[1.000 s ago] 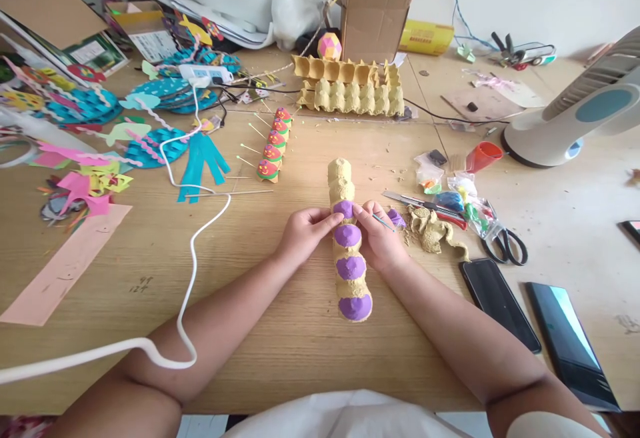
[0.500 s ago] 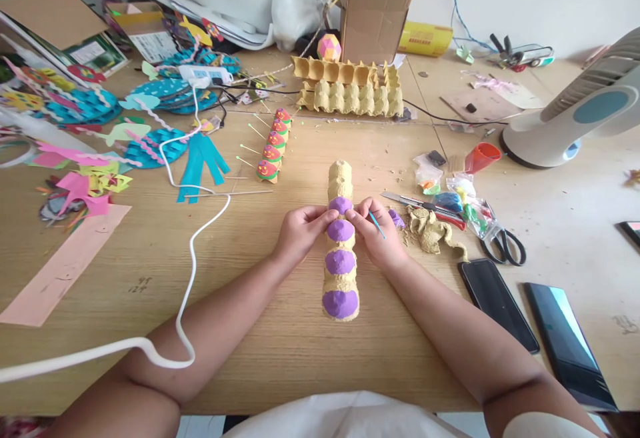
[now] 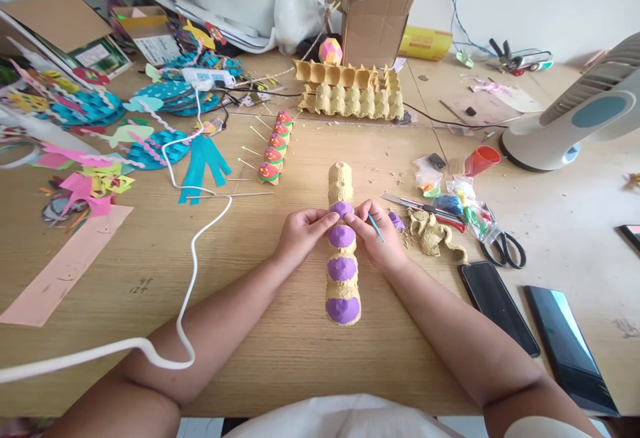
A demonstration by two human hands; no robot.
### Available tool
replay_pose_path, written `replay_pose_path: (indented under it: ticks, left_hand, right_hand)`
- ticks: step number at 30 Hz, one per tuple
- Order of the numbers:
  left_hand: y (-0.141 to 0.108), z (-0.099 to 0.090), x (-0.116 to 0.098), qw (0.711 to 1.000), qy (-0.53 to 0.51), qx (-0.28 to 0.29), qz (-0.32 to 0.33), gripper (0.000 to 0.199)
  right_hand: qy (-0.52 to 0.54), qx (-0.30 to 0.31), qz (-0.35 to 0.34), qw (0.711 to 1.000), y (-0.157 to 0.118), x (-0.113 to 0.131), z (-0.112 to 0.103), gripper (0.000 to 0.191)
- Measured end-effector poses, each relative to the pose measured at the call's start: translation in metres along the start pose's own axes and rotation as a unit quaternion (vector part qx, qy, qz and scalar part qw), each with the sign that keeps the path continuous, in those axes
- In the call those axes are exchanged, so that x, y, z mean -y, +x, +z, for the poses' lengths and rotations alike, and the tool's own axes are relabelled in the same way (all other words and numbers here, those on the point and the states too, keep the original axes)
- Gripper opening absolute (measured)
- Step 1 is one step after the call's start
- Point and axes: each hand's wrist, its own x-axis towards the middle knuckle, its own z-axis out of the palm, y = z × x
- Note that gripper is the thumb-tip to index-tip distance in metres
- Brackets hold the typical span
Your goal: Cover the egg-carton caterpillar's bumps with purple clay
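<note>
- Egg-carton strip (image 3: 343,252) has swung its near end leftward since a second ago, lying almost straight from 12 to 6 o'clock; the blue stick (image 3: 376,227) now slants more steeply.
- The strip is tan, rough, pulpy cardboard, moulded into a row of rounded bumps.
- Smooth, matte, clay-like purple caps (image 3: 342,237) cover four bumps; those toward 12 o'clock are bare.
- Left hand (image 3: 300,235) pinches the strip's edge, thumb at the farthest cap; the strip lies at its 3 o'clock.
- Right hand (image 3: 373,241) grips the thin, straight stick, thumb pressed on that same cap; the strip lies at its 9 o'clock.
- A crumpled purple lump (image 3: 397,220) sits at the right hand's 2 o'clock, beside ragged carton scraps (image 3: 431,233).
- Whether the strip touches the wood-grained table (image 3: 240,358), I cannot tell.
</note>
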Motion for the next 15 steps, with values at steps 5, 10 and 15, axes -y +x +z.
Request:
replay_pose_path:
  ticks: [5, 10, 15]
  left_hand:
    - [-0.002, 0.001, -0.005, 0.999, 0.026, -0.022, 0.006, 0.045]
    - [-0.004, 0.003, -0.011, 0.999, 0.036, -0.021, 0.024, 0.047]
    - [-0.003, 0.002, -0.017, 0.998, 0.06, -0.011, 0.019, 0.048]
  right_hand:
    - [-0.046, -0.004, -0.026, 0.999, -0.003, 0.002, 0.002, 0.049]
    - [-0.061, -0.002, -0.028, 0.998, -0.004, 0.002, 0.002, 0.048]
    - [-0.096, 0.01, -0.047, 0.994, -0.005, 0.007, 0.003, 0.047]
